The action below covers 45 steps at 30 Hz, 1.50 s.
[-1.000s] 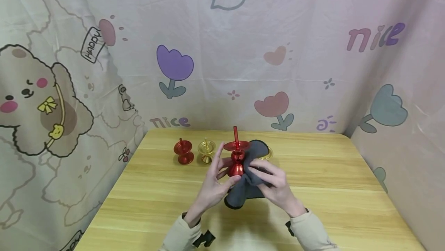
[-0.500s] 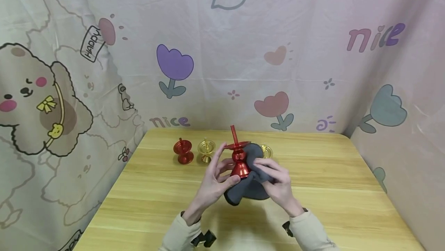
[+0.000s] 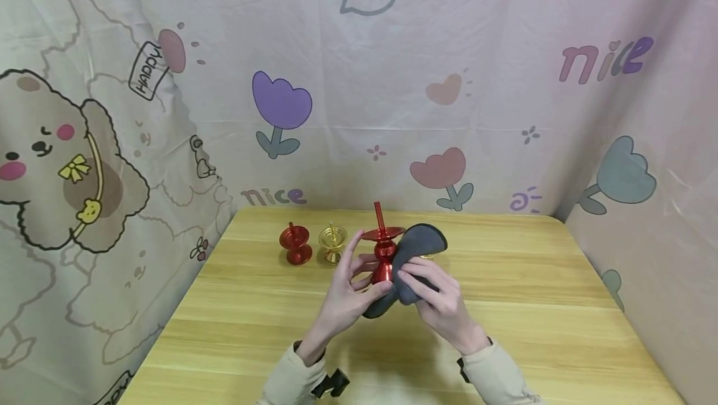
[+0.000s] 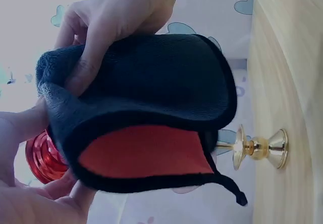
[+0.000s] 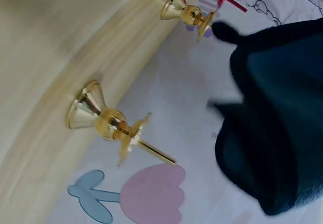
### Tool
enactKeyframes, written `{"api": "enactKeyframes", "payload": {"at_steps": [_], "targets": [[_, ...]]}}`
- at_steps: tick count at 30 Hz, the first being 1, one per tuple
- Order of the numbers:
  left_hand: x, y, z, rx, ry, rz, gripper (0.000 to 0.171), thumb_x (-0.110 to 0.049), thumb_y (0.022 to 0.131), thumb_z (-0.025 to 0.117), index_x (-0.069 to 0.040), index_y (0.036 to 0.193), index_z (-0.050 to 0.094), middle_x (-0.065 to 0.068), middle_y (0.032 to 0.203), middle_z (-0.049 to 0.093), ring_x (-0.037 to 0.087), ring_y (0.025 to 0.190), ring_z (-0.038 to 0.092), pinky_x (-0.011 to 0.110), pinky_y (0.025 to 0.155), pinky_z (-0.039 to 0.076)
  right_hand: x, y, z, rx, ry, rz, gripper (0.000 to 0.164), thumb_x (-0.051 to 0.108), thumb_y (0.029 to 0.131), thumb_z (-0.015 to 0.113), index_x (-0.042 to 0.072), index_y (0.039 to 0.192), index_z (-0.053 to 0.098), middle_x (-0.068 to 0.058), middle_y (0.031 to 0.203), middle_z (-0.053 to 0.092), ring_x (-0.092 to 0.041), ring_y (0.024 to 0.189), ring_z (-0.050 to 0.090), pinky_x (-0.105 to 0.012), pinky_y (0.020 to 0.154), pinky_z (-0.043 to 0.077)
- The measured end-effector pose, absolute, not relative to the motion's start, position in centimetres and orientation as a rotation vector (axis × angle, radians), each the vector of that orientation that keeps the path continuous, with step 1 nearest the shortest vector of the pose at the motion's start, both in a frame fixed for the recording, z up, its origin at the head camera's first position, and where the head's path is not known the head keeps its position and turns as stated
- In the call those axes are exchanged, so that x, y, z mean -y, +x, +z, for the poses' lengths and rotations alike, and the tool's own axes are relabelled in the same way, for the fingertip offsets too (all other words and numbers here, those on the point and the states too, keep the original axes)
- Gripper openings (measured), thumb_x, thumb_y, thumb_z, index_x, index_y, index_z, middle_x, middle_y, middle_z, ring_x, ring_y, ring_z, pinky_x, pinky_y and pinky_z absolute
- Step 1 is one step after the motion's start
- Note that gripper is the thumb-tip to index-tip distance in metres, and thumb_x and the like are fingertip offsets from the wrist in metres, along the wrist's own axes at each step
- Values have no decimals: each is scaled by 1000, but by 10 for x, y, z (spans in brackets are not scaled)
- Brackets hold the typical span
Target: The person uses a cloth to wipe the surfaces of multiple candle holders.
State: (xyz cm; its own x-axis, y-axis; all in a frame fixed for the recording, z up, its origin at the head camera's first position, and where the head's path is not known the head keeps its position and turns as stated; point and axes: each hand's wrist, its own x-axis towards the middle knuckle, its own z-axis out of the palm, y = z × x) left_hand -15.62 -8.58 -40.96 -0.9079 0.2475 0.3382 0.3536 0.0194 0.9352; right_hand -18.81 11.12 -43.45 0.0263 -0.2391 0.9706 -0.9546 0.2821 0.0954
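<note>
In the head view my left hand (image 3: pixel 346 298) holds a shiny red candle holder (image 3: pixel 384 250) by its lower part, above the table. It is roughly upright, its spike pointing up. My right hand (image 3: pixel 445 304) grips a dark grey cloth (image 3: pixel 419 243) and presses it against the holder's right side. The left wrist view shows the cloth (image 4: pixel 166 77) folded over, with an orange-red underside and black edging. Most of the red holder (image 4: pixel 44 156) is hidden behind it there. In the right wrist view the cloth (image 5: pixel 287 98) covers the right side, and no hand shows.
A small red candle holder (image 3: pixel 296 246) and a gold one (image 3: pixel 333 243) stand at the back left of the wooden table (image 3: pixel 521 305). Another gold candle holder (image 5: pixel 108 118) is mostly behind the cloth in the head view. A printed fabric backdrop (image 3: pixel 359 81) surrounds the table.
The right hand has shifted slightly with the cloth, whose upper flap dipped and then rose again, covering more of the gold holder. The red holder tilted a little; the left hand keeps its grip.
</note>
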Motion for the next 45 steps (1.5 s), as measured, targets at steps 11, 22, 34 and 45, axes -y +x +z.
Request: {"api": "enactKeyframes", "payload": {"at_steps": [11, 22, 34, 45], "targets": [[91, -160, -416, 1930, -865, -2335, 89, -14, 93, 73, -12, 161, 17, 13, 126, 63, 7, 111, 62, 22, 90, 57, -116, -188, -450, 1424, 1117, 1790, 28, -10, 86, 71, -2, 113, 75, -3, 118, 71, -13, 114, 66, -20, 98, 52], [90, -159, -411, 2160, -706, -2138, 92, -13, 91, 76, -13, 161, 16, 28, 130, 63, 25, 117, 65, 36, 94, 59, -112, -193, -438, 1434, 1199, 910, 19, 0, 97, 58, -9, 98, 75, -23, 95, 70, -34, 94, 67, -33, 98, 55], [90, -161, -418, 2020, -788, -2253, 90, -13, 92, 74, -15, 161, 17, 35, 130, 57, 8, 111, 64, 26, 91, 58, -110, -194, -449, 1403, 1170, 1412, 17, 0, 93, 68, -11, 105, 73, -17, 109, 71, -24, 111, 66, -29, 104, 50], [96, -165, -414, 2060, -813, -2363, 95, -12, 91, 74, -17, 163, 13, 33, 137, 51, 9, 122, 58, 25, 100, 53, -113, -196, -454, 1379, 1158, 1451, 18, -4, 91, 68, -12, 106, 73, -18, 110, 72, -20, 111, 67, -25, 101, 52]]}}
